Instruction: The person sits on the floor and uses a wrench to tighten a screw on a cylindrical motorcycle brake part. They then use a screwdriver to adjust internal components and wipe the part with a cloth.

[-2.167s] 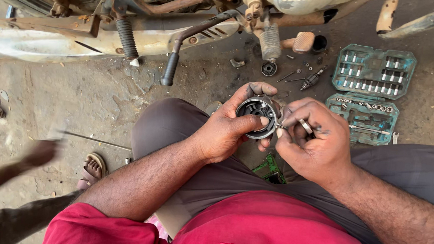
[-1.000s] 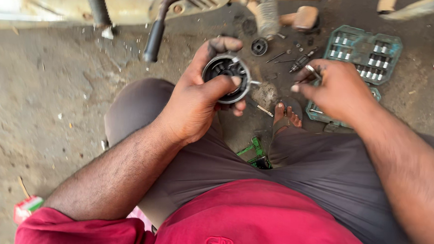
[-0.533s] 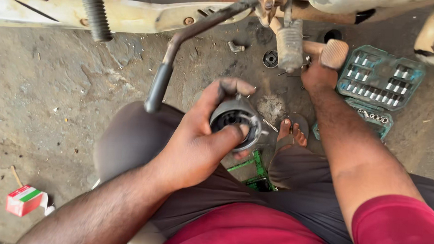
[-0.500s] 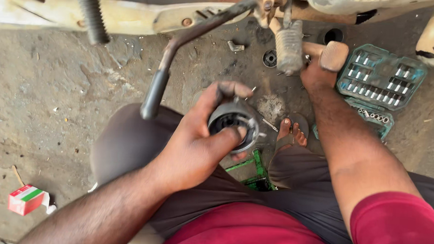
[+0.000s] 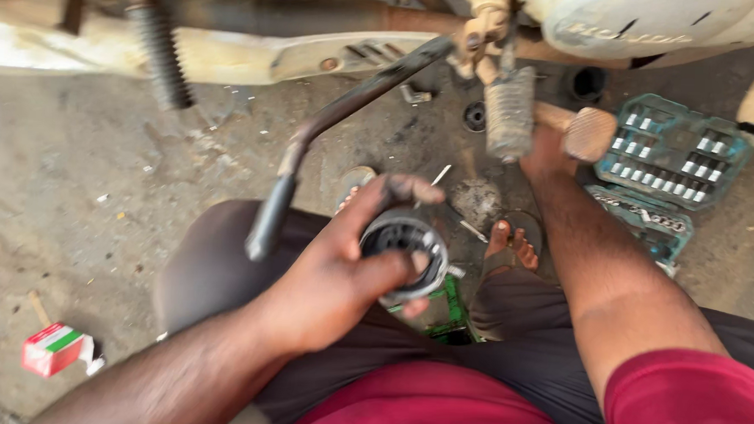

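One ribbed steel ring (image 5: 405, 254) — greasy hands (image 5: 340, 274).

The left hand (image 5: 340, 270) sits in the middle of the view. Its arm comes in from 7 o'clock and is bare. The fingers (image 5: 399, 187) curl over something round, and the thumb presses across its front. The right arm comes in from 4 o'clock with a red sleeve near the shoulder. It stretches straight toward 12 o'clock. The right hand (image 5: 549, 156) is mostly hidden.
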Demonstrator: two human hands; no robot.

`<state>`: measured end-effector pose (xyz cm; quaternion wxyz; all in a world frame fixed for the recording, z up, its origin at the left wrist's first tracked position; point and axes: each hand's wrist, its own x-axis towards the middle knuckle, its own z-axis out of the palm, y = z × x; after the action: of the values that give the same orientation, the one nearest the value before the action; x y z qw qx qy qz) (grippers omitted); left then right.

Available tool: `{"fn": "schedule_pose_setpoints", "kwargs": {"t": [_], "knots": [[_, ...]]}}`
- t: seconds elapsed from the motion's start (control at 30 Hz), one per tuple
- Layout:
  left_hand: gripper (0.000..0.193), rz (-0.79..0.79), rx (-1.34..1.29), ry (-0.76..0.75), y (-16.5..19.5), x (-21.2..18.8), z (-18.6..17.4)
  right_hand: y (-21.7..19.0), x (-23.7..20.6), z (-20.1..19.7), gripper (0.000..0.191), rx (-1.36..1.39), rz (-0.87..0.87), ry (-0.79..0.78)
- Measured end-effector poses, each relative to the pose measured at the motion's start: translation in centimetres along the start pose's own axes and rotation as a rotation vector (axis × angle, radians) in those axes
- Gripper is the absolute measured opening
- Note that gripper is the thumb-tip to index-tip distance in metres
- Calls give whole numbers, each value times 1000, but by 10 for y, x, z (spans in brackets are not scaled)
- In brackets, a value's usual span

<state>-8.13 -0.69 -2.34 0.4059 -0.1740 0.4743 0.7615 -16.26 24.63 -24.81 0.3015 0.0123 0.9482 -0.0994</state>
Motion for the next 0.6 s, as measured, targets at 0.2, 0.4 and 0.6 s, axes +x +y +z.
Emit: {"fn": "schedule_pose_setpoints", "kwargs": {"t": [0.2,0.4,0.6], "knots": [[50,130,-89,-5,-2,-23,1,-43,-75,-7,44,-162,-156,-168],[50,224,-50,-45,-12,-35,5,-84,-117,-57,43,83,-333,-311],[51,312,29,-92,-23,-45,7,-64,-235,-117,26,890,-341,-301]]}}
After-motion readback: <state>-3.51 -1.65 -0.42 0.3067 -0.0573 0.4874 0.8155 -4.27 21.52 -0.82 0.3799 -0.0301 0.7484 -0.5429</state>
